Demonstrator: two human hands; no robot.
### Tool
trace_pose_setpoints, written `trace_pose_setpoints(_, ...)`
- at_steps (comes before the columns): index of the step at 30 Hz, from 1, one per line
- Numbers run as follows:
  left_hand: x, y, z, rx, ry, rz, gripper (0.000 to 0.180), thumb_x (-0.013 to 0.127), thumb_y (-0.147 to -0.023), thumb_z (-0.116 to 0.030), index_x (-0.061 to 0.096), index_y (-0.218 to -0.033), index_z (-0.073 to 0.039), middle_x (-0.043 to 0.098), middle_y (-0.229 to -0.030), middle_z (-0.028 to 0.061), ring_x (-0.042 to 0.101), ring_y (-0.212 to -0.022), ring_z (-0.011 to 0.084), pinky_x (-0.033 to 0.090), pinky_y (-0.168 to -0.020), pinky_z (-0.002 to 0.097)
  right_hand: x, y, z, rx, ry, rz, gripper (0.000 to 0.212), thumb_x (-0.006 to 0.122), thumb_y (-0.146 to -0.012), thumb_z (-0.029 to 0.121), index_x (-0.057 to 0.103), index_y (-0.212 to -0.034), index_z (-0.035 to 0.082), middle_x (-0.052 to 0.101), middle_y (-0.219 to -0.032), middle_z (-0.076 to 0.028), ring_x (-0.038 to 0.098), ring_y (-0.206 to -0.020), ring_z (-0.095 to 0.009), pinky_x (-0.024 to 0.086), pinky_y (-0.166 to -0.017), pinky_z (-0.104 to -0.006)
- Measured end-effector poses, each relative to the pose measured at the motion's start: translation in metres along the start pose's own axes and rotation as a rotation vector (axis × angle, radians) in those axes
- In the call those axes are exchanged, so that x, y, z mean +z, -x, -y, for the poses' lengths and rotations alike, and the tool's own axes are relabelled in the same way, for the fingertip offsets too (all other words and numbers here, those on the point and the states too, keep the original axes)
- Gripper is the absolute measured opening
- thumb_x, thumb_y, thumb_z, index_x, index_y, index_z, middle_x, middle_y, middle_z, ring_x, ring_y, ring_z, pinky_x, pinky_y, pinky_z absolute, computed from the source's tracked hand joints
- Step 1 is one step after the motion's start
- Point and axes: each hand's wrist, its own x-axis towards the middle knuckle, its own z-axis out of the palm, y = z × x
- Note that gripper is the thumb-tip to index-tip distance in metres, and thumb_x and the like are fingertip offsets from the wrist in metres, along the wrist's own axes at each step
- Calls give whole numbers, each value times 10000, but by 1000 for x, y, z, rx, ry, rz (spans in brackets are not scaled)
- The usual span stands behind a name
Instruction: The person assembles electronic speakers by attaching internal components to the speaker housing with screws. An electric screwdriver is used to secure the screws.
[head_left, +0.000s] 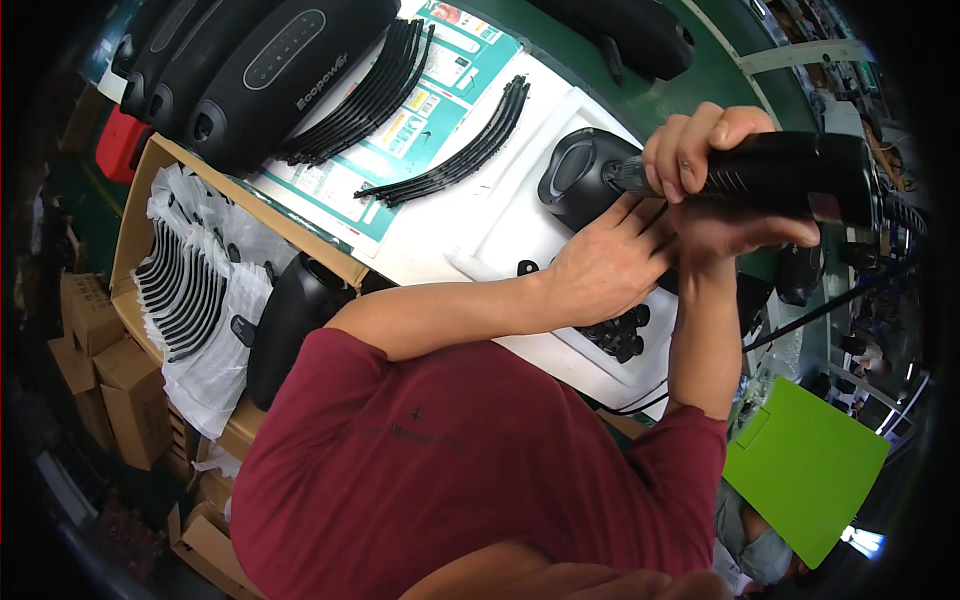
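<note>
My right hand point(705, 165) is wrapped round a thick black corded power tool point(790, 175), which looks like an electric screwdriver. Its ribbed, partly see-through tip point(625, 175) points left at a black plastic housing point(588, 172) with an oval recess in its end. My left hand point(608, 262) is closed, its fingertips bunched on the housing just below the tip. Whatever lies right under those fingertips is hidden. The housing rests over a white tray point(500, 235), and small black parts point(620, 338) lie in it beside my left wrist.
Curved black strips point(465, 150) lie in bundles on a printed teal sheet point(445, 95). Large black housings point(270, 75) stand at the far left. An open carton point(150, 190) at left holds wrapped curved parts point(180, 290). A green panel point(810, 470) sits at lower right.
</note>
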Motion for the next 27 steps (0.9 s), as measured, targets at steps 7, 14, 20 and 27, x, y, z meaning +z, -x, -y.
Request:
trace_pose_setpoints(7, -1, 2, -5, 2, -26, 60, 476, 827, -752, -280, 730, -1129, -5, 649, -1281, 183, 521, -1338, 429, 356, -1229, 556, 1, 4, -5, 38, -129, 87, 1148, 673, -612, 1000, 601, -1157, -7, 556, -714, -55, 538, -591, -143, 460, -528, -287)
trace_pose_setpoints(14, -7, 3, -9, 26, -23, 49, 634, 858, -787, -323, 637, -1307, -35, 503, -1496, 234, 391, -1472, 454, 287, -1269, 568, -1, 0, 9, 220, 109, -37, 1068, 597, -760, 968, 616, -1340, 71, 518, -709, -2, 495, -588, -131, 436, -576, -310)
trace_pose_setpoints(20, -7, 3, -3, 21, -9, 50, 599, 863, -783, -318, 657, -1276, -48, 571, -1399, 199, 434, -1426, 446, 303, -1260, 571, -8, -2, -3, 177, -51, 147, 977, 585, -792, 951, 630, -1275, 103, 536, -731, 0, 510, -609, -129, 427, -595, -296)
trace_pose_setpoints(27, -9, 0, -3, 32, 12, 72, 608, 856, -781, -271, 652, -1304, -36, 587, -1368, 199, 467, -1390, 453, 321, -1250, 574, 10, 1, 4, 223, 129, -51, 1017, 612, -709, 967, 623, -1245, 103, 525, -761, 1, 508, -651, -127, 433, -625, -300)
